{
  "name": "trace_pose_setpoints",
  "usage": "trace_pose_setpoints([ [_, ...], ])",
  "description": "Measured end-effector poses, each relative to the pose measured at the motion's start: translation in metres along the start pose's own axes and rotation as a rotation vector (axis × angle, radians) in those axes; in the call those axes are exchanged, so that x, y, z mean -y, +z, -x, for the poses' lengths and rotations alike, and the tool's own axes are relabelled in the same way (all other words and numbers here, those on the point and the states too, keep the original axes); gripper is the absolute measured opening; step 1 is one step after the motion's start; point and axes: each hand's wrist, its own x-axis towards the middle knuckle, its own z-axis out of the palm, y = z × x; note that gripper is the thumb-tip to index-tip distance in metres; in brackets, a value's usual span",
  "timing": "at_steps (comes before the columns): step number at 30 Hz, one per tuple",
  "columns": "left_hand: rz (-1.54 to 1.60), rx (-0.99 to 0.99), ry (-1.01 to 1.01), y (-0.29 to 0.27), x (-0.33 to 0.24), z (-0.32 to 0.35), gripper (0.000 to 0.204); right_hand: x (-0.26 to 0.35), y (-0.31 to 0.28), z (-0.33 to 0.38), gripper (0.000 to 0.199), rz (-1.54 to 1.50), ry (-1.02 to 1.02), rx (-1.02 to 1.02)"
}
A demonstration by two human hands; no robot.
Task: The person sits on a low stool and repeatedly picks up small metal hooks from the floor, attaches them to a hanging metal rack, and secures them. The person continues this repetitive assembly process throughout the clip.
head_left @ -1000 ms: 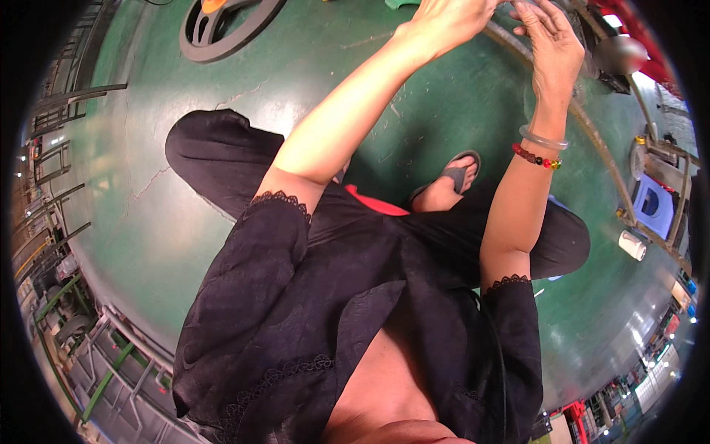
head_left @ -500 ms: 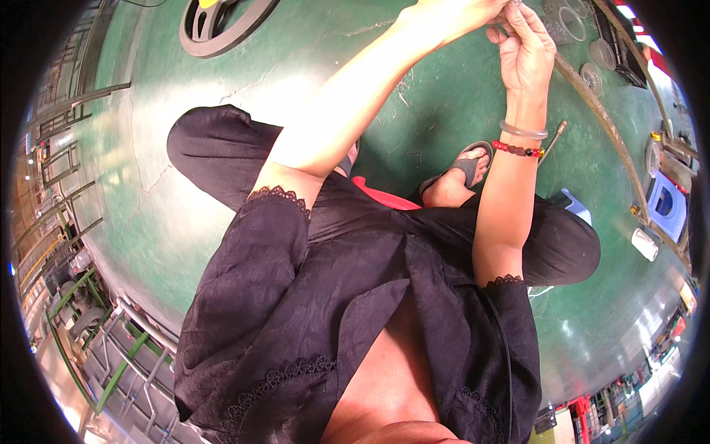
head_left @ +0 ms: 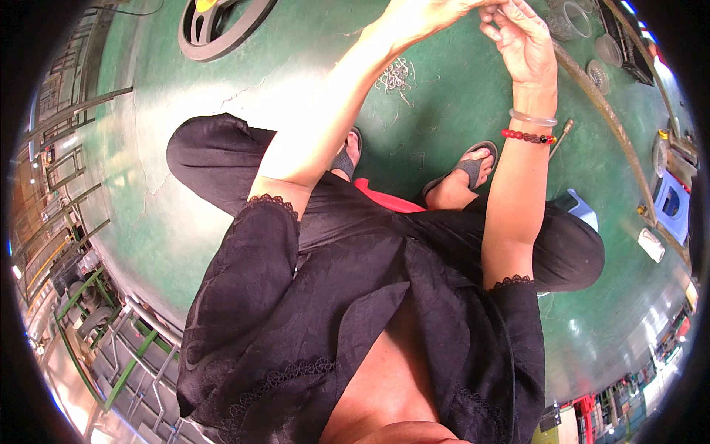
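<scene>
At the top edge of the head view, my left hand and my right hand meet at the fingertips. The thumb and forefinger of the right are pinched together, its other fingers curled. The left hand's fingers are drawn together toward that pinch, and the frame edge cuts part of them off. Whatever sits between the fingertips is too small to make out. Below the left wrist, on the green floor, lies a loose heap of thin, pale, curled pieces.
A dark wheel with a yellow hub lies at the upper left. Clear round containers stand at the upper right beside a long rusty bar. Farther right are a blue plastic stool and a white cup-like object. Something red shows beneath me.
Both hands have shifted slightly, the left one back toward the left. The heap of pale pieces, mostly hidden behind my left forearm before, now shows more.
</scene>
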Motion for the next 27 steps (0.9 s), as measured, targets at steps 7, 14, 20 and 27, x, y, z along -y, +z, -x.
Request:
trace_pose_setpoints([
  [7,-0.502,-0.144,0.283,-0.001,-0.005,-0.003,0.011,-0.003,0.033,0.008,0.021,0.409,-0.206,-0.435],
  [14,-0.640,-0.308,0.507,0.007,0.007,0.001,0.010,0.000,0.074,0.010,0.014,0.747,-0.482,-0.580],
  [20,-0.377,-0.402,0.572,0.017,0.022,0.004,0.009,-0.002,0.068,0.002,0.010,0.887,-0.613,-0.553],
  [27,-0.730,0.123,0.142,-0.021,0.136,0.070,0.016,-0.002,0.059,-0.008,0.009,1.110,-0.728,-0.724],
])
